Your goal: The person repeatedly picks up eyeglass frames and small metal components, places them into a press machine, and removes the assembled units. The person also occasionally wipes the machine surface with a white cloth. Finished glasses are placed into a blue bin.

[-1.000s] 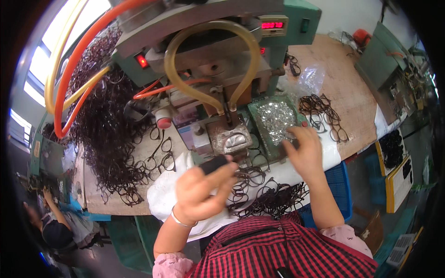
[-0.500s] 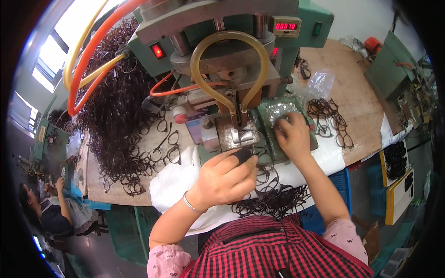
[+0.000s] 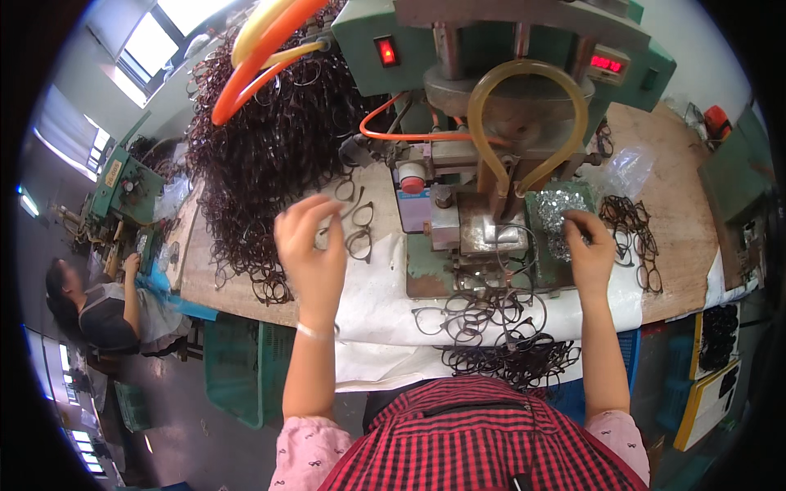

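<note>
My left hand (image 3: 313, 250) is raised beside loose spectacle frames (image 3: 360, 229) and the big dark pile; its fingers are apart and somewhat blurred, with nothing visible in them. My right hand (image 3: 591, 255) reaches to a green tray of small silver metal pieces (image 3: 559, 214). Its thumb and forefinger curl together over the pieces; what they pinch, if anything, is too small to see. Between the hands stands a green press (image 3: 458, 90) with a metal fixture block (image 3: 494, 233) under its head. A dark spectacle frame (image 3: 532, 266) lies against the fixture's front.
A tall heap of dark spectacle frames (image 3: 262, 147) fills the left table. More frames (image 3: 512, 356) pile at the near edge on white cloth (image 3: 372, 299). Brown frames (image 3: 630, 225) and a clear bag (image 3: 630, 170) lie right. A seated person (image 3: 106, 307) works far left.
My left hand has moved left, from before the press to beside the loose frames; the dark thing at its fingers no longer shows. My right hand stays at the silver pieces. The view has shifted left.
</note>
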